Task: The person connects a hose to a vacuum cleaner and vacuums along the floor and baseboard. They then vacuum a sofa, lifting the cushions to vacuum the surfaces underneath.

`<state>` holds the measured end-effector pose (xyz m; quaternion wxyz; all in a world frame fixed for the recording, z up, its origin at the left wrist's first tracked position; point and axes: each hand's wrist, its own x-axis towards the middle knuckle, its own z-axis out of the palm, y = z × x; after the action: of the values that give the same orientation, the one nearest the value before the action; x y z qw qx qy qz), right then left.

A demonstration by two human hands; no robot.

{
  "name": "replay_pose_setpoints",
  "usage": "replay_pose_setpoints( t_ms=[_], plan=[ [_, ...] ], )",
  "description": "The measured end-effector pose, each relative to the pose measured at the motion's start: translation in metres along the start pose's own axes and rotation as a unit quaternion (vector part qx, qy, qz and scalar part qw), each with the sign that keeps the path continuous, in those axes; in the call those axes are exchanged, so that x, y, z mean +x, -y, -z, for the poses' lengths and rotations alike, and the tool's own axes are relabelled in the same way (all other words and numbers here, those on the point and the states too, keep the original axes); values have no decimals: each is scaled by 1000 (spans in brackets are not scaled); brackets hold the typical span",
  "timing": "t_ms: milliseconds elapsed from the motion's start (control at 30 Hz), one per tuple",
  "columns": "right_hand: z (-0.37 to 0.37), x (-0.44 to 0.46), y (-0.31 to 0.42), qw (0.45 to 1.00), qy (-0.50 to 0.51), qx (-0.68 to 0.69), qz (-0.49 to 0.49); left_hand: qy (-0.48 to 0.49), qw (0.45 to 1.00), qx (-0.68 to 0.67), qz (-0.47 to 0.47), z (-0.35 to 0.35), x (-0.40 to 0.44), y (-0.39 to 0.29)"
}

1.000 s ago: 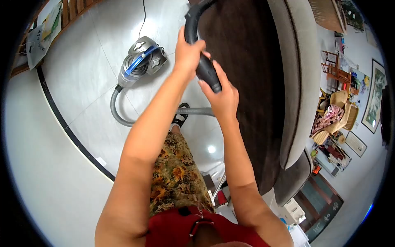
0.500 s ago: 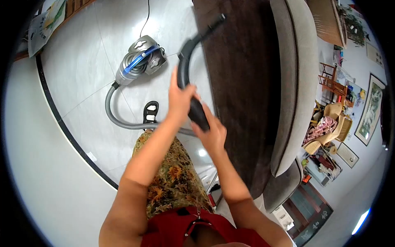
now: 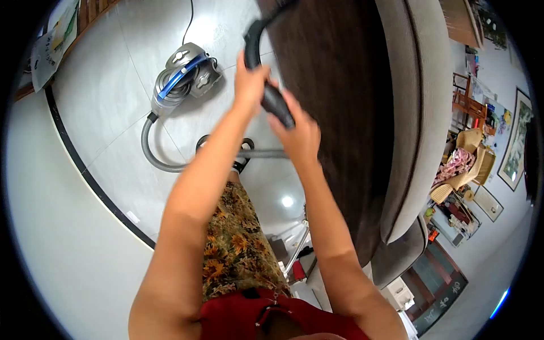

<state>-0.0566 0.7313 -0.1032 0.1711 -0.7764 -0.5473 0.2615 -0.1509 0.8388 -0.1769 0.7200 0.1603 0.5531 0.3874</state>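
My left hand (image 3: 249, 88) is wrapped round the black vacuum cleaner handle (image 3: 253, 46), just below its bend. Lower down, my right hand (image 3: 299, 133) grips the rear end of the same handle. The handle's far end reaches over a dark brown sofa seat (image 3: 340, 113), and its tip lies blurred at the top edge of the view. On the tiled floor to the left stands the silver and blue vacuum cleaner body (image 3: 186, 76). Its grey hose (image 3: 148, 150) curves round and crosses in front of my feet, then passes behind my right forearm.
A long grey sofa backrest (image 3: 405, 113) borders the brown seat on the right. A black cord (image 3: 189, 22) runs up from the cleaner. Wicker chairs (image 3: 464, 164) and framed pictures (image 3: 514, 144) are farther right. A wooden bench (image 3: 93, 11) stands at upper left.
Both hands have pushed the handle forward and up in the view, so its tip meets the top edge. A second sandalled foot shows now, and the hose has shifted upward near my feet.
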Motion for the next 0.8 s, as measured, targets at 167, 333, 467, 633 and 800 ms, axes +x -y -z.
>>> replay_pose_setpoints(
  t_ms=[167,333,467,633,800],
  plan=[
    [10,-139,-15,996,30,-27,-74,41,994,24,102,22,-121,59],
    [5,-155,4,999,35,-11,-33,38,994,20,105,46,-130,48],
    [-24,-45,19,997,0,-22,71,-16,999,-46,9,46,-51,-9],
    [-62,113,54,997,56,51,18,1,999,-42,-17,58,121,-68],
    [-79,159,38,1000,17,18,-10,41,998,53,2,56,253,-50]
  ],
)
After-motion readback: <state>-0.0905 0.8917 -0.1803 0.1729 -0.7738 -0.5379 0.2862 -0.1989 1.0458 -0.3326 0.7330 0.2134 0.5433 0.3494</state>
